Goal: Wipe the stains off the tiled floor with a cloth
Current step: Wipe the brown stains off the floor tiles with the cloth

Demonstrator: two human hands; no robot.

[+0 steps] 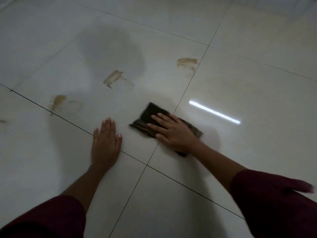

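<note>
A dark, folded rectangular cloth [154, 121] lies flat on the glossy pale tiled floor [248, 79], just beside the crossing of two dark grout lines [155, 148] and straddling the line that runs away from the person. The right hand [173, 131] presses down on it with its grip spread — fingers straight and fanned across the fabric, palm over the near end, nothing pinched; the cloth's edges look blurred. The left hand [105, 141] rests flat on the bare tile just beside the cloth, fingers straight and close together, its palm lying over the other grout line. Both forearms come out of dark maroon sleeves [274, 203]. Farther out on the same tile as the left fingertips lie three tan smeared stains: one near the left grout line [58, 102], one in the tile's middle [113, 78], and one beside the far grout line [187, 63]. Nothing lies between the cloth and these smears. A fainter brown mark [2, 121] sits at the picture's left edge. A bright white strip of reflected light [214, 112] crosses the tile to the right of the cloth — well apart from the stains.
</note>
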